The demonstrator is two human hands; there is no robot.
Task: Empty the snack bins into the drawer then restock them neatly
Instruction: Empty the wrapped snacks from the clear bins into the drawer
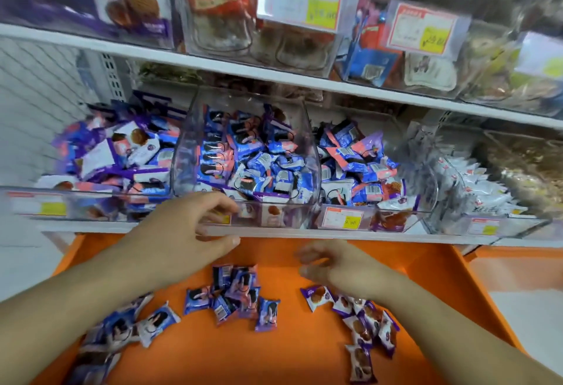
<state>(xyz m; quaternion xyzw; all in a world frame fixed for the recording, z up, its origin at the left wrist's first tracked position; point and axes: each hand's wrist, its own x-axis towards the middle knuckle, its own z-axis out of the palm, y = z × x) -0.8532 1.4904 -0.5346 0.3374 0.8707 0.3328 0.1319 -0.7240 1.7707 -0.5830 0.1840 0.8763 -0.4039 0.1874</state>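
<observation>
A clear plastic snack bin on the lower shelf is heaped with blue and pink wrapped biscuits. My left hand grips its front lip, fingers over the edge and thumb below. My right hand hovers over the orange drawer with loosely curled fingers, holding nothing. On the drawer floor lie a pile of blue packets, more blue packets at the left, and purple-and-white waffle packets at the right under my right wrist.
Neighbouring bins hold waffle packets at the left, mixed packets and white packets at the right. Price tags hang on the bin fronts. An upper shelf carries more clear bins.
</observation>
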